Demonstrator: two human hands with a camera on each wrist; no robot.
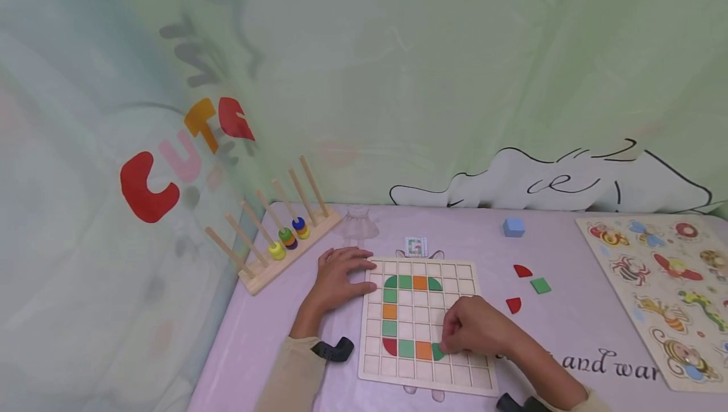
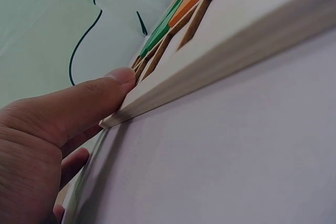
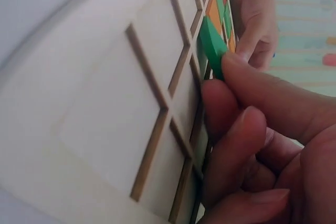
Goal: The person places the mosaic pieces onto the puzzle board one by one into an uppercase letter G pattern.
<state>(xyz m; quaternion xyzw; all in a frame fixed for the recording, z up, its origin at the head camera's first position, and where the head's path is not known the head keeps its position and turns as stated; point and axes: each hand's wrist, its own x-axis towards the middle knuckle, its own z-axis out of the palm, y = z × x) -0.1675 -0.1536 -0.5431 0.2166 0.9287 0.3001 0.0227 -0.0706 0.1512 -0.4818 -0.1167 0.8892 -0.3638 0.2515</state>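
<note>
A wooden grid board (image 1: 432,381) lies on the table, with green, orange and red tiles set in a C-like line. My right hand (image 1: 478,327) pinches a green quarter-round tile (image 3: 211,45) between thumb and finger. This tile is tilted, its far end at a cell beside an orange tile (image 1: 423,351). At the board's upper left edge rests my left hand (image 1: 341,279), fingers spread. In the left wrist view its thumb (image 2: 118,77) touches the rim. Just beyond the board lies a small pattern card (image 1: 416,246).
Two red quarter-round tiles (image 1: 514,305) and a green square tile (image 1: 541,285) lie right of the board. A blue block (image 1: 514,227) stands behind them. An insect puzzle board (image 1: 631,301) lies far right. At left stands a peg rack (image 1: 256,285) with several rings.
</note>
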